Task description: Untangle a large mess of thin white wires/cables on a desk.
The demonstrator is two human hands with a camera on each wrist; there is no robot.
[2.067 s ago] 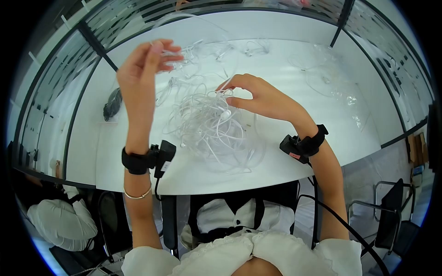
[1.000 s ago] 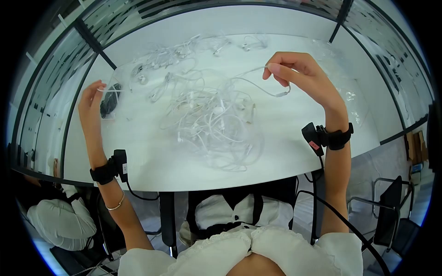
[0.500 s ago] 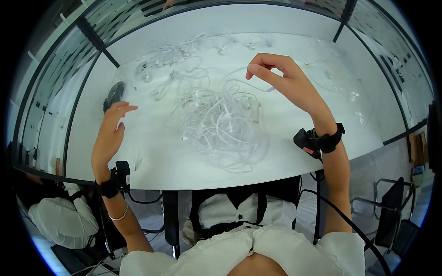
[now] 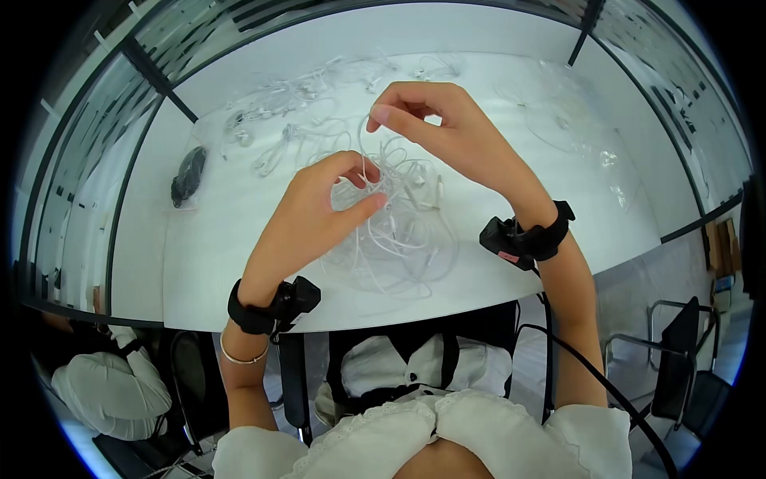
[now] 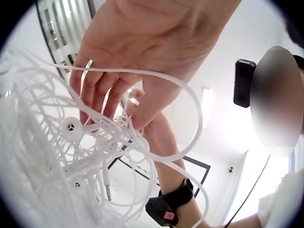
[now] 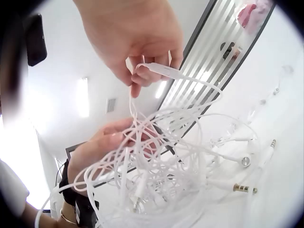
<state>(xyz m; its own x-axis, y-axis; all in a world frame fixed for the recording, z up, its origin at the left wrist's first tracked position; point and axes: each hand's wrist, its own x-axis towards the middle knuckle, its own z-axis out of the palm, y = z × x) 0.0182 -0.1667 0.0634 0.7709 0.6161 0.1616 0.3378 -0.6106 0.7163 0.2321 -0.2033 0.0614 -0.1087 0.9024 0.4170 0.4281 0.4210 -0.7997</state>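
Observation:
A loose heap of tangled white earphones [image 4: 399, 239] lies in the middle of the table. My right hand [image 4: 451, 120], raised above its far side, pinches a white earphone cable between thumb and fingertips. From that hand an inline control [image 6: 164, 70] hangs on its cord in the right wrist view. My left hand [image 4: 303, 211] reaches in from the left, thumb and curved fingers round strands at the top of the heap. An earbud [image 5: 71, 127] and a metal plug [image 5: 108, 191] show among the loops in the left wrist view; another plug [image 6: 243, 188] sticks out in the right wrist view.
More earphones [image 4: 279, 152] lie toward the back left of the white table [image 4: 215, 263]. A dark bundle in a clear bag [image 4: 189, 176] sits at the left edge. Clear plastic bags [image 4: 610, 160] lie at the right. Low partitions surround the back and sides.
My left hand went out to the far left with a cable, let go, and has come back to the heap. The right hand, still pinching a cable, has moved left over the heap.

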